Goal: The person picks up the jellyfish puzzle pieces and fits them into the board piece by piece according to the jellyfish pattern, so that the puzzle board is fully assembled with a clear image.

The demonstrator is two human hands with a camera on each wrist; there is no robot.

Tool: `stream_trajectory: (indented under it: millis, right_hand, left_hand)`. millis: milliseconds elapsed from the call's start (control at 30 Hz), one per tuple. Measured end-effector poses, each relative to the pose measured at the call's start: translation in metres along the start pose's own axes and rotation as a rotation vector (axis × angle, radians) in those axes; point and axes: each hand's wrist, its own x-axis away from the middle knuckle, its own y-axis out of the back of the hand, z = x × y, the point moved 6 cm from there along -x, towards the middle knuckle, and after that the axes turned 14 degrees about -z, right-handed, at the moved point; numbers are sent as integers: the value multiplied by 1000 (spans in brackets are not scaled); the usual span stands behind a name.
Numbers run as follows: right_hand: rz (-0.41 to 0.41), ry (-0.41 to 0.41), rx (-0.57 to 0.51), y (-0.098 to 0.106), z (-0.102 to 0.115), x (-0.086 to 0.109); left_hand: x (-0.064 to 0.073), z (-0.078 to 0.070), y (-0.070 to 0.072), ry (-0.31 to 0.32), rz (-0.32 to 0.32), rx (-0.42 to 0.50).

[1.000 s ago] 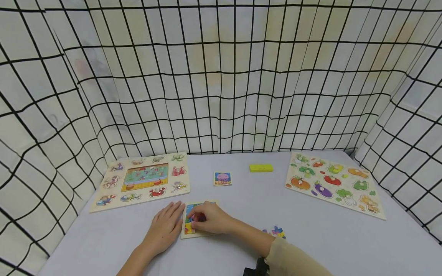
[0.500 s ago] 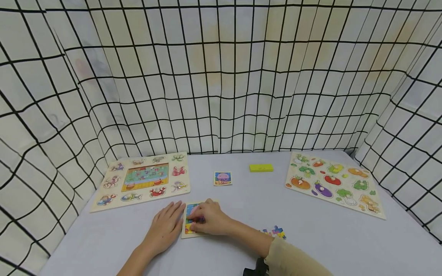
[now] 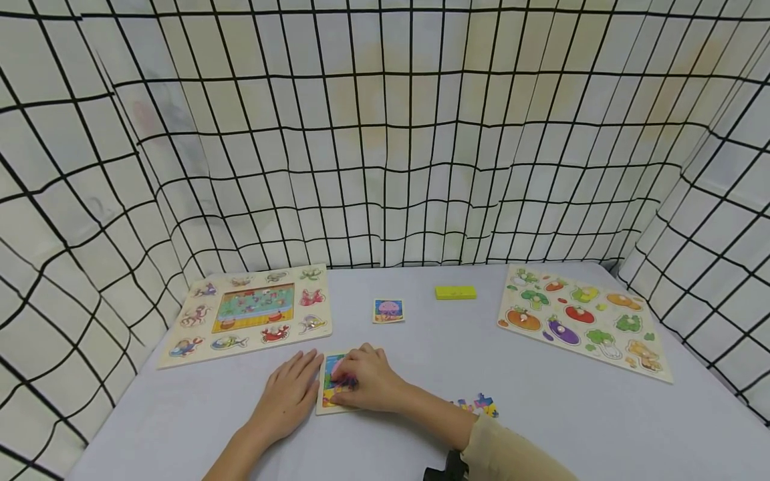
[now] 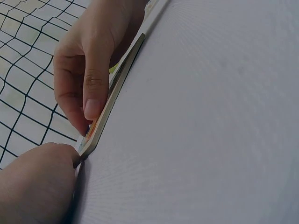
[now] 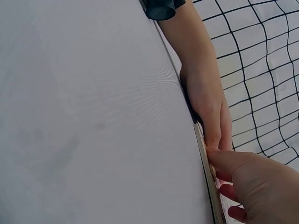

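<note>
A small framed jigsaw puzzle (image 3: 330, 409) with a bright blue and yellow picture lies before me in the head view. My left hand (image 3: 287, 394) rests on the cloth with fingers extended, their tips against its left edge. Over the picture, my right hand (image 3: 374, 382) bends its thumb and fingers down, pinching a jigsaw piece mostly hidden under them. Seen edge-on in the left wrist view, the puzzle board (image 4: 112, 102) lies beneath the right hand's downward fingertips. Several loose jigsaw pieces (image 3: 483, 403) sit beyond my right forearm, which partly covers them.
A square jellyfish picture card (image 3: 388, 311) and a yellow block (image 3: 455, 292) lie farther back. A sea-animal puzzle board (image 3: 313, 319) is at back left, a vegetable puzzle board (image 3: 589, 314) at back right. Black netting (image 3: 385, 167) surrounds the white table.
My right hand has shifted slightly on the puzzle, its fingers lower and closer to the picture, so more of the pink drawing shows. The left hand has stayed in place.
</note>
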Motion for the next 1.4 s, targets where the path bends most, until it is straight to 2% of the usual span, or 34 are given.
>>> stream_trajectory:
  millis: [333,700,1100,1400]
  right_hand:
    - [-5,-7,49,2,3,-1]
    - [12,-50,104,1,4,-1]
    - [54,-80,75,2,4,1]
    - [105,-117,0,7,4,4]
  left_hand:
    - [-1,-1,1,-4,1,3]
    - [-1,-1,1,-4,2,11]
    - [-1,-2,1,-6,0,3]
    - [-2,-2,0,4,19,6]
